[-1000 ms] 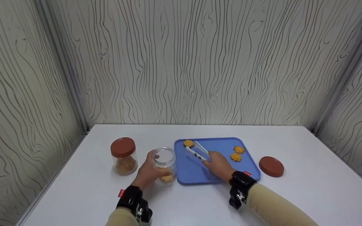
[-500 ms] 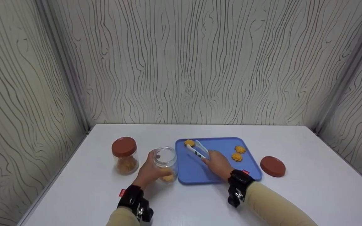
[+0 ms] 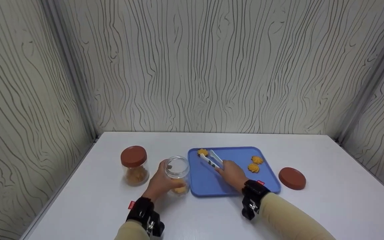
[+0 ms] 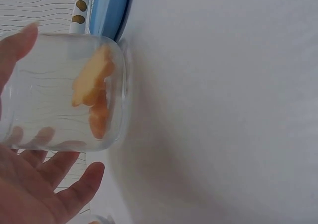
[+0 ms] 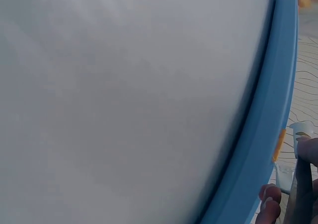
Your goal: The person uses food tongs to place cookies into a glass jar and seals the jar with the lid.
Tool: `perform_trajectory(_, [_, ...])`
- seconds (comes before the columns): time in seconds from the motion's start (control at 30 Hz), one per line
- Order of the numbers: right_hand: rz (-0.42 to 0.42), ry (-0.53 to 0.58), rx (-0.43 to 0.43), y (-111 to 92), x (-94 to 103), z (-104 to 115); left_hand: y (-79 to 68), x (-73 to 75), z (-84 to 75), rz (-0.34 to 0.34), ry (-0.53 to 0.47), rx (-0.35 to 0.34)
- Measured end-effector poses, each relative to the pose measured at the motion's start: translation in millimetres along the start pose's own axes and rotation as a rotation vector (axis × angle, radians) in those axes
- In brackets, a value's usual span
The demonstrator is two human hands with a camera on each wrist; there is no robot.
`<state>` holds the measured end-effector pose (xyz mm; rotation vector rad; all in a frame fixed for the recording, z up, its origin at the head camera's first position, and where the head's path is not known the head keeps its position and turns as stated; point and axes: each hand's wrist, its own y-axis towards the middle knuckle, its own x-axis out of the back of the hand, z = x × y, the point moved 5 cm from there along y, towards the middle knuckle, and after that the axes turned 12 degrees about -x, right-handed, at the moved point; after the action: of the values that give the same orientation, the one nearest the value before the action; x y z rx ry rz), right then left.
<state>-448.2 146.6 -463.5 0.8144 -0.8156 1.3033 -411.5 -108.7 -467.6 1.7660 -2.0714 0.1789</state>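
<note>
My left hand (image 3: 163,181) grips a clear open jar (image 4: 47,85), thumb on one side and fingers on the other. A few yellow cookies (image 4: 94,80) lie at the jar's bottom. My right hand (image 3: 233,173) holds white tongs (image 3: 208,162) with dark spots, their two arms spread apart over the blue tray (image 3: 205,183). One tong tip overlaps a flower-shaped cookie (image 3: 202,152) at the tray's back left corner in the head view. Two more cookies, a ridged cookie (image 3: 253,167) and a cookie just behind it (image 3: 257,160), lie at the tray's right.
A second jar (image 3: 136,175) of cookies, closed with a red-brown lid (image 3: 133,156), stands left of my left hand. A loose red-brown lid (image 3: 292,178) lies on the white table (image 3: 95,213) right of the tray. Wood-patterned panels (image 3: 192,66) enclose the back and sides.
The tongs' near tip has edged slightly toward the cookie at the tray's back left. My left hand keeps its grip on the jar. The head view has shifted a little.
</note>
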Motion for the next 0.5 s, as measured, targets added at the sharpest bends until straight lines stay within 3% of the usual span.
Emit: perform_trajectory(0.5, [0.029, -0.015, -0.058, 4.9, -3.5, 1.9, 0.9, 0.1, 0.8, -0.003, 0.003, -0.011])
